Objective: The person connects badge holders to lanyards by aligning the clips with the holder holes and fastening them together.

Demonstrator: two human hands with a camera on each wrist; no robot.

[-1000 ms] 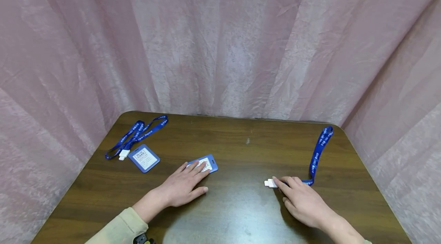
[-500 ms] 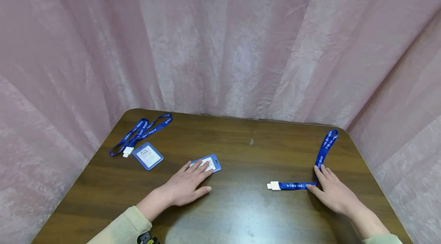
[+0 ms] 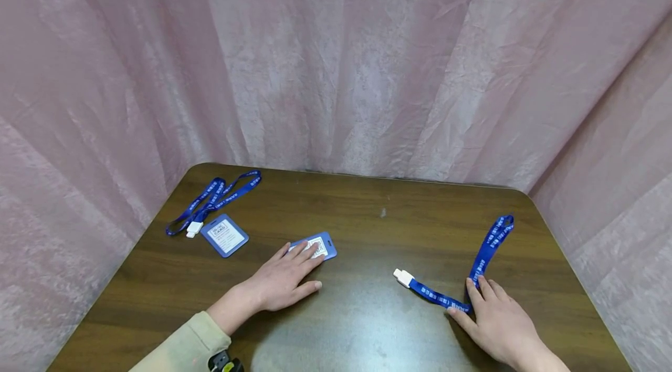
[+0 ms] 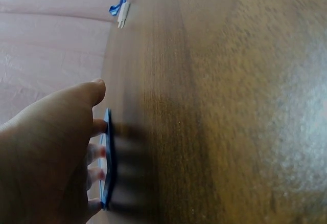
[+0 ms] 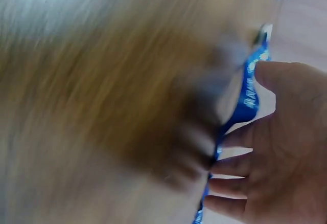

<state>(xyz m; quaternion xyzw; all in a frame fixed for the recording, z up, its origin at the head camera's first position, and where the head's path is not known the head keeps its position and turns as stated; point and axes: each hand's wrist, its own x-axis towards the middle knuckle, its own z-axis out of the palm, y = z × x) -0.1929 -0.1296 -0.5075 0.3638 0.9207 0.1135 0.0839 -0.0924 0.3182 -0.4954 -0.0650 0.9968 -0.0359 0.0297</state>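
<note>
The left hand (image 3: 278, 285) lies with fingers extended and spread, fingertips resting on the first blue ID badge holder (image 3: 329, 245). It is relaxed, not grasping; the slotted end of the holder projects past the fingers to the right. The holder is positioned near the middle of the wooden table (image 3: 367, 308).

The right hand (image 3: 499, 319) is likewise ungripped, fingers straight, touching the printed blue lanyard (image 3: 490, 246) at its bend. One leg of the strap runs toward the rear right corner; the other runs leftward to a white buckle (image 3: 403, 278) (its narrow end points away from the hand).

At the rear left, a second blue lanyard (image 3: 214, 202) is loosely looped, its white connector (image 3: 193, 228) just beside the second blue ID badge holder (image 3: 226, 236), which lies print side up. A pink curtain (image 3: 341, 69) hangs behind the table.
</note>
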